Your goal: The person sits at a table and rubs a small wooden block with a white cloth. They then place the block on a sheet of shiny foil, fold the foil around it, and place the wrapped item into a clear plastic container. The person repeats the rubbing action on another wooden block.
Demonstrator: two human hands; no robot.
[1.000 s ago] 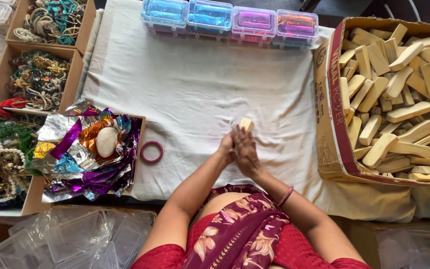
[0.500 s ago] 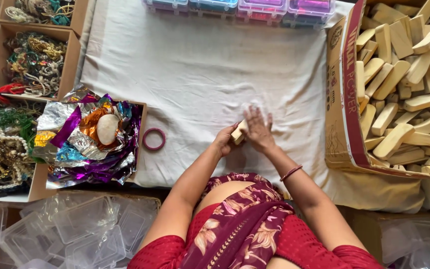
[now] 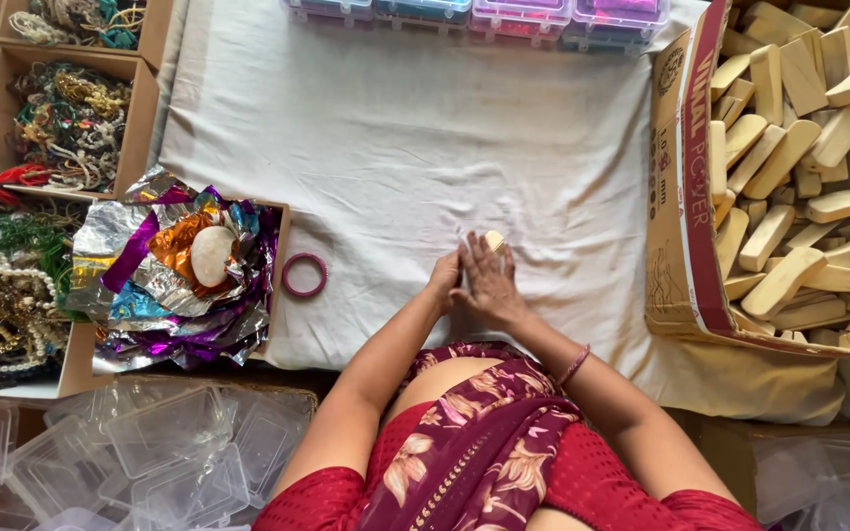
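Hands [image 3: 479,280] pressed around wooden piece [image 3: 494,239] | bangle [image 3: 304,274] left | box of wooden pieces [image 3: 686,197] right

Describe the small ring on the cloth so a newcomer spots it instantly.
Start at the white cloth and go to its left edge, beside the box of shiny foil wrappers. The pink ring lies flat there, alone, left of the hands: the only round hoop on the cloth.
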